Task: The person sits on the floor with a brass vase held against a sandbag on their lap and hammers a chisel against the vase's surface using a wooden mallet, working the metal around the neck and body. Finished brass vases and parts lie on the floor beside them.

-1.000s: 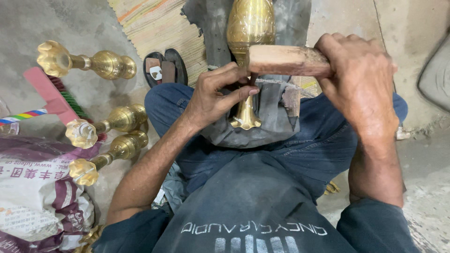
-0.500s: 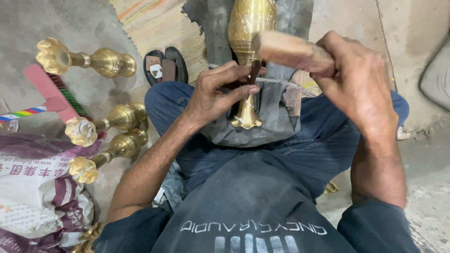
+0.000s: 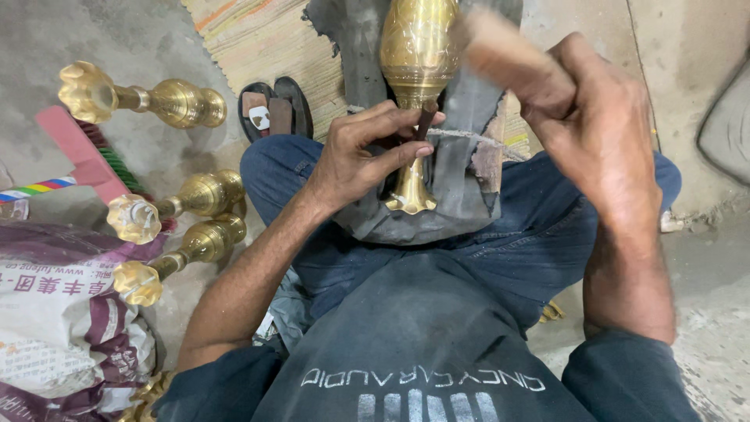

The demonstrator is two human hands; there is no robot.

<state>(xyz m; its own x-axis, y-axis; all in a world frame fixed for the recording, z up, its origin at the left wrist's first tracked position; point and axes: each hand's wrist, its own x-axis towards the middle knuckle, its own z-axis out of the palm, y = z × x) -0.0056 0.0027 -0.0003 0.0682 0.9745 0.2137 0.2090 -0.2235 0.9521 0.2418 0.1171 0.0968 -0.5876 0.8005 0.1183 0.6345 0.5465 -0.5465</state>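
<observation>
Printed sack [image 3: 66,328]: one, white with maroon bands, lies crumpled at the far left by your left elbow; its print faces up and is partly folded under.
Striped strip [image 3: 35,188]: one narrow rainbow-coloured band, lies just above the sack at the left edge.
Pink flat piece [image 3: 78,152]: one, slanted on the floor; green and red cords show from under it.
Brass stands [image 3: 168,199]: three, lying on their sides at your left, each with a flower-shaped foot; one lies apart at the top, two lie close together nearer the sack.
Sandals [image 3: 273,109]: one dark pair, side by side on the edge of the woven mat [image 3: 258,35].
Left hand [image 3: 363,156]: your fingers close narrowly on a thin dark punch [image 3: 426,121], its tip set against the neck of the vase.
Brass vase [image 3: 414,94]: one, lying between your knees on a grey cloth [image 3: 461,187], its body away from you and its flared foot toward you.
Right hand [image 3: 594,133]: closed fully around a wooden mallet [image 3: 500,59], which is raised above the punch and blurred; its head cannot be made out clearly.
Trousers: blue, with your legs folded either side of the cloth.
Floor [image 3: 703,258]: grey concrete, rough at your right.
</observation>
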